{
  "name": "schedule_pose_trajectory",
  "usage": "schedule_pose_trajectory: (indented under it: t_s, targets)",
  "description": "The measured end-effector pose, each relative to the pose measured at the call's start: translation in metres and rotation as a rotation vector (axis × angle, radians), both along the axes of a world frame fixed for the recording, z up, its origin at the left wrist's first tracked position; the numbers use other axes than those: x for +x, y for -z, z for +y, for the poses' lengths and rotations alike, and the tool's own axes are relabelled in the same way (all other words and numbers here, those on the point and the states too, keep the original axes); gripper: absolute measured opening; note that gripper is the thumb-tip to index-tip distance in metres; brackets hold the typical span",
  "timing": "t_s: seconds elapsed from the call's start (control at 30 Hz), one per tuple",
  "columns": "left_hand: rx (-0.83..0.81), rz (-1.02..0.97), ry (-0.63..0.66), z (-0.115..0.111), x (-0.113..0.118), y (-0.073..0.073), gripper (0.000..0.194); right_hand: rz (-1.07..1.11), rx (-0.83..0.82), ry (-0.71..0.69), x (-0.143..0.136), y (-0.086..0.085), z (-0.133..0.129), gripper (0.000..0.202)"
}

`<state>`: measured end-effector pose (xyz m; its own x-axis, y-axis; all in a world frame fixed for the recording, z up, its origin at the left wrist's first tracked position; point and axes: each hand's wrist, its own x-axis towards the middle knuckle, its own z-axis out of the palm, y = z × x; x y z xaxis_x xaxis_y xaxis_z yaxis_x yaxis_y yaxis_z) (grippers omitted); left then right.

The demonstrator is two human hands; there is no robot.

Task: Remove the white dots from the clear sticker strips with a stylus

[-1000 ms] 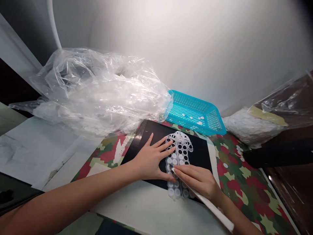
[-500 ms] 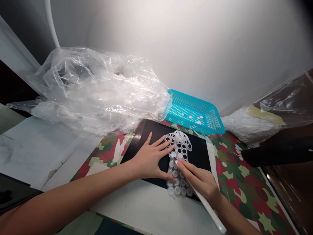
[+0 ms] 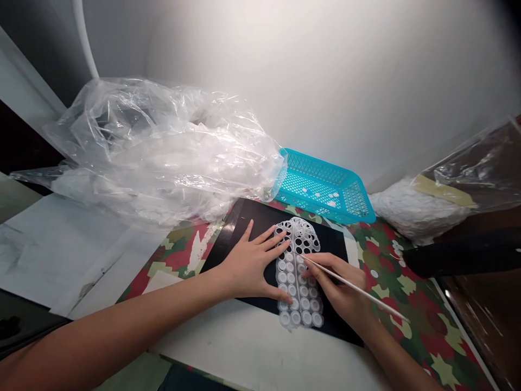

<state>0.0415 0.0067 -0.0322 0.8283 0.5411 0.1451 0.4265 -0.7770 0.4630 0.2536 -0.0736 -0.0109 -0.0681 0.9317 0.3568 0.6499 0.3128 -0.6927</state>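
Note:
A white translucent sheet of joined rings lies on a black mat. Its lower rows hold white discs, while the upper rings show dark holes and the far end is crumpled. My left hand presses flat with fingers spread, fingertips and thumb on the sheet's left side. In my right hand a thin white stick is pinched like a pen. Its tip touches or hovers just over the sheet near the lowest dark holes; I cannot tell which.
A large clear plastic bag of white material bulges at the back left. Behind the mat stands a blue perforated basket with a few white bits inside. Another bag sits right, by a black object. Loose discs dot the camouflage-patterned cloth.
My right hand has shifted slightly up and right, and the stick has swung to a flatter slant towards the right. More of the lower discs show. My left hand has stayed in place.

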Motion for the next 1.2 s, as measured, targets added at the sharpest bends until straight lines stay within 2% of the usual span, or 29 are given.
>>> schedule_pose_trajectory:
  t_s: [0.1,0.27,0.43,0.6,0.8,0.93,1.07,1.2]
  targets:
    - [0.01,-0.012,0.001,0.001,-0.001,-0.001,0.091,0.0,0.003,-0.015,0.008,-0.002,-0.003,0.013]
    - [0.061,-0.052,0.017,0.0,0.001,-0.006,0.091,-0.139,0.028,-0.225,0.021,0.004,-0.009,0.019]
    - [0.084,-0.051,0.031,-0.002,0.009,-0.006,0.075,-0.206,0.084,-0.308,0.027,0.016,-0.01,0.026]
    - [0.042,0.0,0.008,-0.002,0.011,-0.002,0.086,-0.197,0.107,-0.366,0.026,0.014,-0.009,0.029]
    - [0.019,0.004,-0.011,-0.001,0.011,0.0,0.089,-0.239,0.133,-0.402,0.024,0.011,-0.009,0.031]
    - [0.008,0.005,-0.016,-0.001,0.012,-0.002,0.09,-0.333,0.263,-0.41,0.024,0.018,-0.008,0.037]
    - [-0.013,0.013,-0.023,-0.002,0.012,-0.004,0.091,-0.412,0.38,-0.339,0.021,0.025,-0.008,0.042]
    - [-0.025,0.01,-0.02,-0.001,0.012,-0.005,0.093,-0.362,0.344,-0.237,0.014,0.021,-0.008,0.038]
